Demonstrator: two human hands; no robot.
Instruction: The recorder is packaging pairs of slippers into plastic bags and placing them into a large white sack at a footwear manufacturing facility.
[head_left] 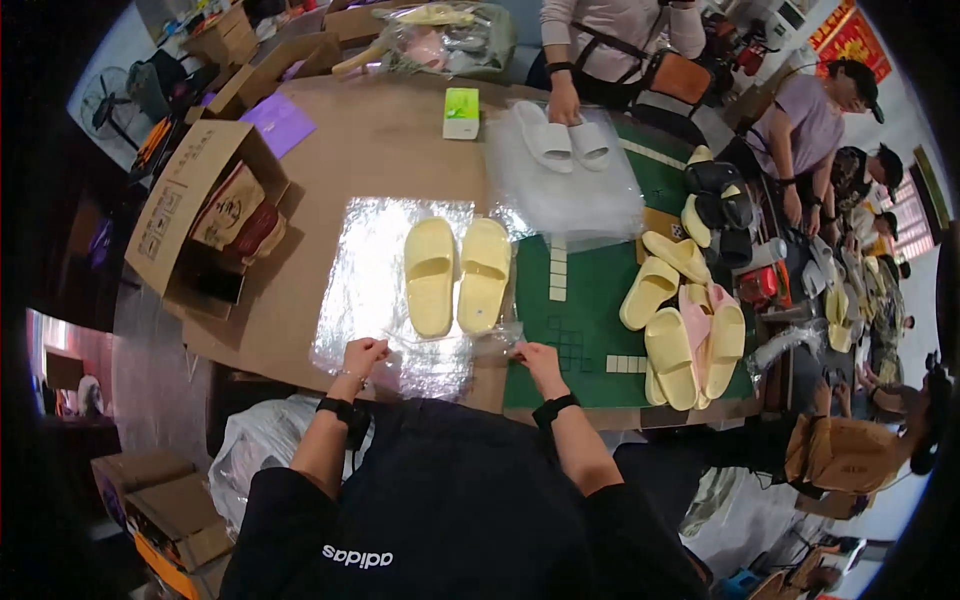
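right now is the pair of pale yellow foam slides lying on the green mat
No: the pair of pale yellow foam slides lies on the clear plastic bag spread over the brown cardboard tabletop, left of the green mat.

Bright, glare on plastic sheet (pixel 395 290), fisheye-warped edges

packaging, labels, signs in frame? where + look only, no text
Clear plastic bag: table centre, under the yellow slippers; left hand and right hand pinch its near edge.
Open cardboard box: table's left edge, brown, printed panels.
Small carton: far side, green and white.
Wall sign: top right, red with gold.
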